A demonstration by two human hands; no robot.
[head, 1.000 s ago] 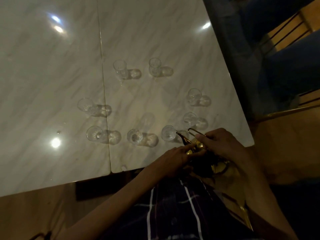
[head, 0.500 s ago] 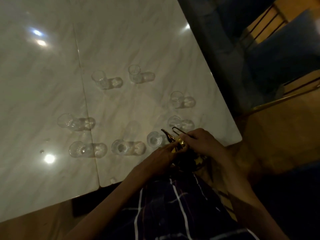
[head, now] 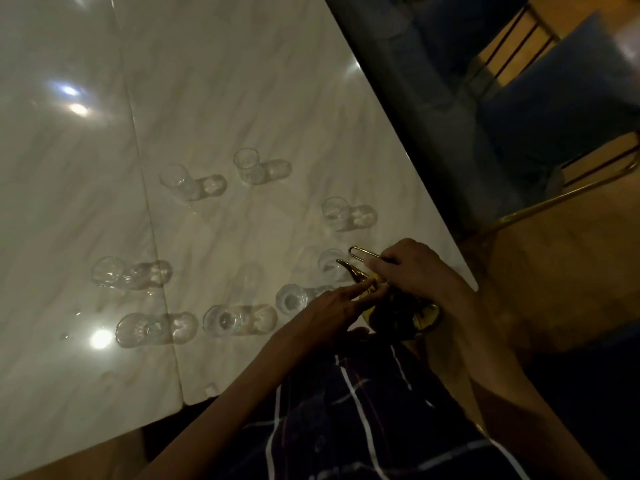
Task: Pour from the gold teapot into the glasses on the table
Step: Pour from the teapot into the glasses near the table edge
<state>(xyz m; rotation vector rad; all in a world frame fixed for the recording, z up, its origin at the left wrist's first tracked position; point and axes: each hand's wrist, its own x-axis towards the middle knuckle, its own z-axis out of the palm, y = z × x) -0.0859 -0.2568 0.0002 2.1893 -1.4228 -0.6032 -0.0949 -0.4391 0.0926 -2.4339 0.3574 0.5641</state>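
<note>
The gold teapot (head: 401, 311) hangs at the table's near right edge, its spout (head: 346, 266) tipped toward a small clear glass (head: 330, 265). My right hand (head: 412, 271) grips the thin gold handle (head: 362, 252) from above. Straight fingers of my left hand (head: 337, 304) press on the teapot's lid. Several more clear glasses stand in a loose ring on the white marble table (head: 225, 98), one (head: 292, 299) just left of the spout, another (head: 337, 211) behind it. I cannot tell whether liquid is flowing.
A seam (head: 145, 202) runs down the tabletop left of the ring. Blue-cushioned chairs with gold frames (head: 554, 109) stand beyond the table's right edge. My dark checked lap (head: 346, 410) is below the hands. Small drops (head: 65, 336) lie near the left glasses.
The teapot and both hands have moved forward from the front glass to the glass behind it on the right. The view has shifted slightly.
</note>
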